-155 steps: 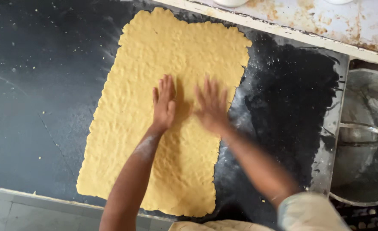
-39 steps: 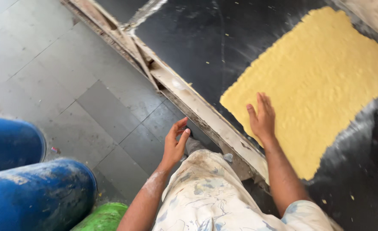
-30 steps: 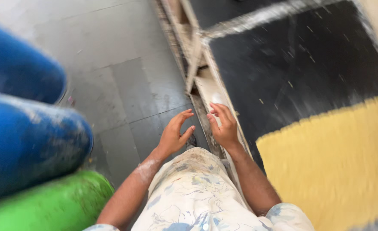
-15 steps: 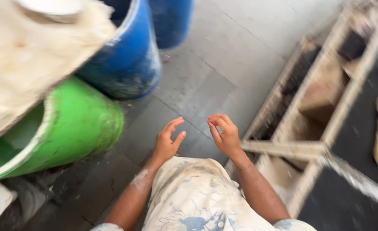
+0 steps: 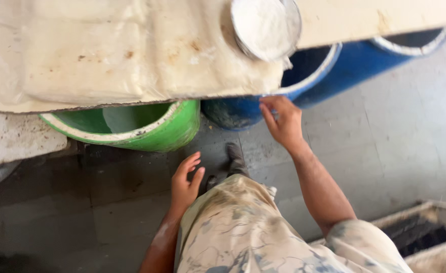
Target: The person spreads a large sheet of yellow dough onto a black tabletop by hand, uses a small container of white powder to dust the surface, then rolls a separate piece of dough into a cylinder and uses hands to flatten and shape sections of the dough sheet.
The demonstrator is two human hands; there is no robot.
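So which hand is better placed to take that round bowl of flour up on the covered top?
Probably the right hand: raised, fingertips at the cover's edge just below the bowl. The left hand hangs low by the hip.

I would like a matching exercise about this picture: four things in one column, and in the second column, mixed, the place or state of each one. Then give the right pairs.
Things:
1. right hand
2. left hand
3. green barrel
4. round bowl of white powder

Places or states:
A. rests on top of the stained cream sheet
B. stands partly under the sheet, left of the blue barrel
C. hangs open and empty beside the apron
D. reaches up, fingers at the sheet's lower edge

Pairs: 1-D, 2-C, 3-B, 4-A
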